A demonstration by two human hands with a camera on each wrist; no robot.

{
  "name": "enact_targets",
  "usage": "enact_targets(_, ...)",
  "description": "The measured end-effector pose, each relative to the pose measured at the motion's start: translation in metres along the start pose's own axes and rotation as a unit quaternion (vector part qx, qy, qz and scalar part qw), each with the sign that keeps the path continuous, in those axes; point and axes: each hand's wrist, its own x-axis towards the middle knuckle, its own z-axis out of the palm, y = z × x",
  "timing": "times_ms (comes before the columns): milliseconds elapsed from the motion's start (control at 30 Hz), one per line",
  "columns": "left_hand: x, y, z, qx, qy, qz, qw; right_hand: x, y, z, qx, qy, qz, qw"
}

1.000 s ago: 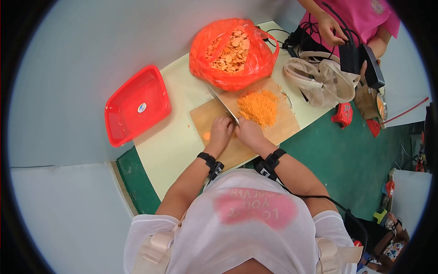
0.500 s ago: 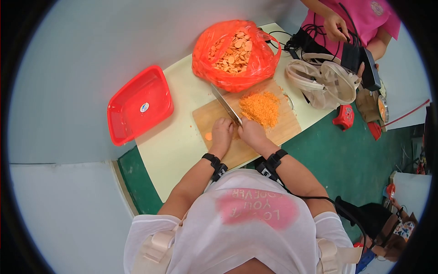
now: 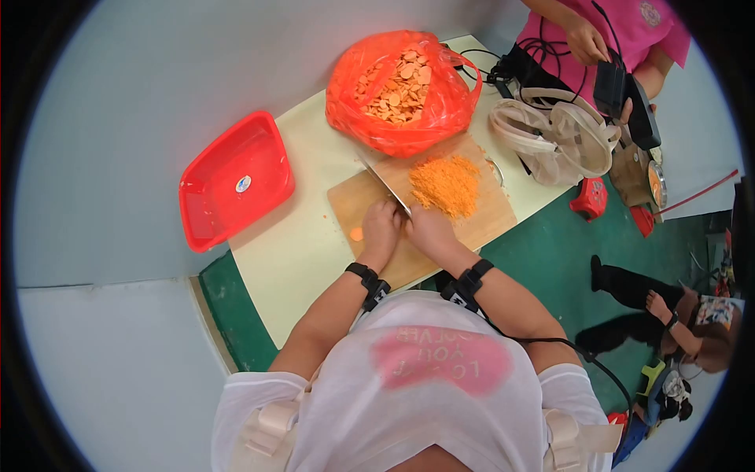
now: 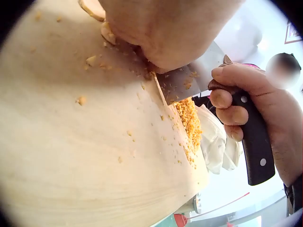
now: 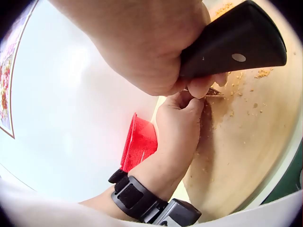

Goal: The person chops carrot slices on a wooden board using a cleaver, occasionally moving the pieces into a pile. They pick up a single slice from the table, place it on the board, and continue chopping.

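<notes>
My right hand [image 3: 430, 230] grips the black riveted handle [image 4: 255, 142] of a kitchen knife [image 3: 384, 178]. Its broad blade, flecked with orange crumbs, stands on edge over the wooden cutting board [image 3: 346, 197]. Right beside the blade, my left hand [image 3: 381, 230] curls its fingers down on carrot slices; pale slices [image 4: 108, 33] poke out by it in the left wrist view, and its fingertips are hidden. A heap of finely chopped carrot [image 3: 445, 186] lies right of the knife. One loose round slice [image 3: 356, 234] rests left of my left hand.
Behind the board stands a red plastic bag [image 3: 409, 144] full of round slices. An empty red basin [image 3: 263, 157] sits at the table's left, against the wall. A beige mesh bag [image 3: 543, 141] is at the right, where a person in pink [image 3: 629, 23] holds a black box [image 3: 645, 118].
Both hands stay at nearly the same spot on the board, with the knife shifting slightly. Farther off, another person at lower right has moved more into view.
</notes>
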Motion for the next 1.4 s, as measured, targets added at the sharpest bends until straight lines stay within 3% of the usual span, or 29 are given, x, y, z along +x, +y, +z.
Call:
enact_targets(233,0.005,-0.001,-0.004,0.006,-0.005,0.004,1.000,0.010,0.009,0.006,0.025,0.017,-0.022,0.999)
enact_targets(600,0.001,0.002,-0.004,0.016,-0.001,0.000,1.000,0.007,-0.002,0.004,0.014,-0.013,0.021,1.000)
enact_targets(667,0.004,0.003,-0.008,0.014,-0.030,-0.023,0.999,0.013,-0.004,0.000,0.012,-0.006,0.005,1.000)
enact_targets(933,-0.004,-0.008,0.002,-0.014,0.022,-0.005,1.000,0.002,0.001,0.004,0.016,0.001,-0.017,1.000)
enact_targets(1000,-0.003,-0.007,-0.003,-0.022,-0.034,-0.034,0.999,0.001,-0.003,0.010,0.092,-0.001,0.015,0.996)
enact_targets(1100,0.004,0.009,-0.010,-0.048,-0.042,-0.053,0.997,0.003,-0.007,0.000,0.082,-0.031,0.009,0.996)
enact_targets(1267,0.001,-0.002,0.001,0.007,-0.020,-0.006,1.000,0.009,-0.003,0.002,0.104,-0.002,-0.003,0.995)
enact_targets(1400,0.002,0.002,-0.006,-0.006,-0.017,-0.015,1.000,0.004,-0.002,0.001,0.102,0.010,-0.021,0.995)
